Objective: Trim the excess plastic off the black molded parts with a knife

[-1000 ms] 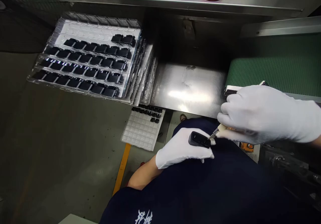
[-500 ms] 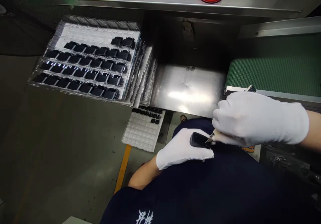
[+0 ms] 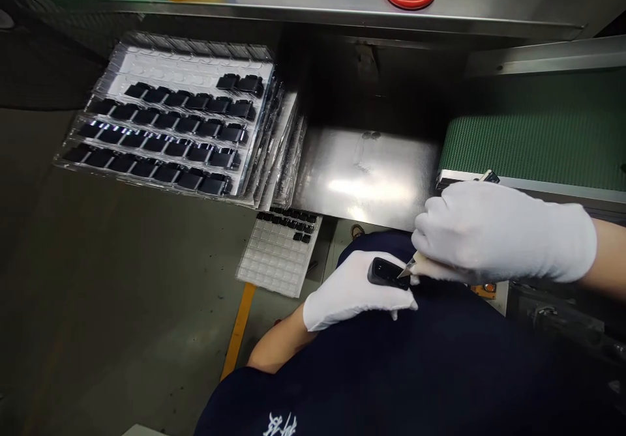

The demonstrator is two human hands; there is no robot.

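Head view: your white-gloved left hand point(image 3: 355, 292) cradles a small black plastic part point(image 3: 388, 274) against your dark shirt point(image 3: 440, 364), fingers closed around it. Your gloved right hand point(image 3: 493, 234) pinches a small knife point(image 3: 415, 265), its tip at the part's edge. The part looks light, stiff and probably slippery; take it by the sides, clear of that edge. Similar parts lie in stacked blister trays point(image 3: 195, 64).
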